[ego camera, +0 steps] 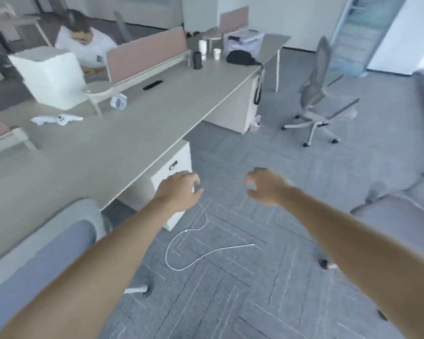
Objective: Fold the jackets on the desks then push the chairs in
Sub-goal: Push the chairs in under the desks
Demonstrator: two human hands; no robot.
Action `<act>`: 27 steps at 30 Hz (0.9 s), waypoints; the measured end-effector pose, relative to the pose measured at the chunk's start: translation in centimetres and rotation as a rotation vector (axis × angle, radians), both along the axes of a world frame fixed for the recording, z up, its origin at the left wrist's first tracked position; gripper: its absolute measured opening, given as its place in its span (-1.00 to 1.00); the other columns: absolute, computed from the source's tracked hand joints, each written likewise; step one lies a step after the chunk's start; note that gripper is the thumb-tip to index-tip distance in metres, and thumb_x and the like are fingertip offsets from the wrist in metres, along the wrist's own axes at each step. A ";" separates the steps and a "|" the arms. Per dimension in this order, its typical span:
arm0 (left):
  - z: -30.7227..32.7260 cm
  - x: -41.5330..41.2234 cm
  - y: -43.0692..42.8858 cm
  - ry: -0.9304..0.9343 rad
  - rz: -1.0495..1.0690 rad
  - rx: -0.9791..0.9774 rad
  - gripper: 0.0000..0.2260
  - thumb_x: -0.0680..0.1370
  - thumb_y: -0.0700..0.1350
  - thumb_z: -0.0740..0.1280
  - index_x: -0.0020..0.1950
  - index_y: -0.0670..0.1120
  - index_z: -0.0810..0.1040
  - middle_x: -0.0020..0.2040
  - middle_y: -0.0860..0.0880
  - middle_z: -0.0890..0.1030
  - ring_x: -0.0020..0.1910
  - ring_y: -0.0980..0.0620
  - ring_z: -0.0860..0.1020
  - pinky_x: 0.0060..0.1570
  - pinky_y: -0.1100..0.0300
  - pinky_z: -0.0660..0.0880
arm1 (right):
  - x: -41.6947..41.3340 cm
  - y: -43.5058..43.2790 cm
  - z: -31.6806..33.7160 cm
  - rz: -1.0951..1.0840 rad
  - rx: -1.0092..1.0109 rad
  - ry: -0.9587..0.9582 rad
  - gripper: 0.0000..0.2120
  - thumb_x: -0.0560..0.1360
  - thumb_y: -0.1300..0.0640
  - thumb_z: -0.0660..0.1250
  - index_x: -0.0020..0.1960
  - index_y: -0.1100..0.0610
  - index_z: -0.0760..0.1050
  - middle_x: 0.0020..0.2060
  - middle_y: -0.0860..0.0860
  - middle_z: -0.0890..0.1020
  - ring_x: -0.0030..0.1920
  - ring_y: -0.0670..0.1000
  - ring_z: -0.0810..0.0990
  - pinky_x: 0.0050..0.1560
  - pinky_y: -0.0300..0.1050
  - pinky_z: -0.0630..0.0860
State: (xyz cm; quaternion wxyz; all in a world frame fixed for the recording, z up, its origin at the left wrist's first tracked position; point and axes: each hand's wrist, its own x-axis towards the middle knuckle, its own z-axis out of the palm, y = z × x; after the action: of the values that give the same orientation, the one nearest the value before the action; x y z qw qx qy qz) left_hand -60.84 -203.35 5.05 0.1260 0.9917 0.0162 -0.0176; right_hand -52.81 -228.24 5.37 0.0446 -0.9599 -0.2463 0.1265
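Dark crumpled heap, probably a jacket (240, 58), lies at the counter's (132, 133) far end. Grey mesh chair (321, 94) stands well apart from it. Held apart, left hand (179, 189) and right hand (267, 187) loosely curled, holding nothing.

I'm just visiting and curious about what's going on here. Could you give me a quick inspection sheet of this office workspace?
Surface: long grey desk, pink divider behind.
Job's things: black jacket bundled at the desk's far end; grey chair pulled out.
Clutter: two white cups, black bottle, white cloth, white box.
Grips: left hand and right hand empty, fingers loosely curled.
Cables: white cable looped on floor; black cable hanging off desk edge.
Surroundings: seated person beyond divider; grey carpet.
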 end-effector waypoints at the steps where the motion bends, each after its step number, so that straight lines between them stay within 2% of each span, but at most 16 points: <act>1: 0.1 2.1 -4.4 0.001 -0.070 -0.001 -0.83 0.57 0.10 0.31 0.04 0.05 0.57 0.10 0.06 0.60 0.15 -0.06 0.55 0.09 0.08 0.48 | 0.3 -5.0 0.3 -0.088 0.007 -0.010 -0.64 0.56 0.01 0.30 0.34 0.04 0.48 0.26 0.09 0.48 0.27 0.16 0.51 0.20 0.00 0.48; 3: 0.5 5.6 -13.2 0.021 -0.212 0.013 -0.83 0.56 0.11 0.33 -0.02 0.04 0.58 0.07 0.02 0.61 0.13 -0.09 0.56 0.04 0.10 0.47 | 0.0 -14.3 0.6 -0.257 0.000 -0.016 -0.61 0.56 0.01 0.28 0.37 0.04 0.45 0.28 0.08 0.45 0.28 0.16 0.50 0.21 0.05 0.50; 7: 1.2 10.7 -30.3 0.015 -0.478 -0.031 -0.83 0.55 0.12 0.34 0.00 0.04 0.60 0.04 0.00 0.64 0.08 -0.12 0.59 0.03 0.09 0.53 | -2.8 -30.5 0.5 -0.543 -0.012 -0.040 -0.59 0.56 -0.01 0.28 0.39 0.03 0.44 0.29 0.07 0.44 0.29 0.16 0.49 0.21 0.10 0.51; 12: 0.6 13.8 -47.3 0.096 -0.751 -0.042 -0.72 0.56 0.16 0.31 0.18 0.06 0.53 0.10 0.04 0.61 0.07 -0.07 0.58 0.05 0.04 0.52 | -7.3 -46.9 1.3 -0.865 -0.036 -0.055 -0.60 0.58 -0.07 0.29 0.37 0.02 0.46 0.30 0.02 0.45 0.26 0.13 0.51 0.15 0.03 0.51; 20: -1.2 20.0 -70.7 0.107 -1.074 -0.132 -0.67 0.53 0.17 0.35 0.22 0.06 0.52 0.06 0.09 0.62 0.09 -0.03 0.58 0.11 0.07 0.50 | -11.0 -63.5 1.8 -1.252 -0.043 -0.017 -0.66 0.57 -0.06 0.31 0.30 0.02 0.47 0.23 0.04 0.44 0.22 0.17 0.52 0.15 0.04 0.49; 23: -1.0 21.7 -78.6 0.116 -1.179 -0.152 -0.71 0.50 0.17 0.35 0.16 0.09 0.53 0.05 0.09 0.63 0.10 -0.04 0.59 0.12 0.05 0.52 | -11.6 -68.5 2.5 -1.328 -0.079 -0.010 -0.67 0.62 -0.05 0.26 0.30 0.08 0.47 0.25 0.04 0.46 0.22 0.14 0.50 0.17 0.04 0.49; 27: -0.7 22.7 -88.3 0.122 -1.271 -0.150 -0.73 0.54 0.08 0.36 0.18 0.01 0.56 0.09 0.01 0.61 0.09 -0.06 0.58 0.12 0.07 0.51 | -12.9 -75.4 2.5 -1.447 -0.051 -0.045 -0.63 0.58 -0.14 0.29 0.32 0.00 0.47 0.28 0.01 0.47 0.21 0.13 0.52 0.13 0.07 0.52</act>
State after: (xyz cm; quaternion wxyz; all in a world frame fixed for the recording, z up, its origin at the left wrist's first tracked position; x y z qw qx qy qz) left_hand -38.16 -291.60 4.36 0.1589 0.7935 -0.5689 -0.1463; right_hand -65.66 -303.62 7.87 0.0895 -0.8855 0.4531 0.0512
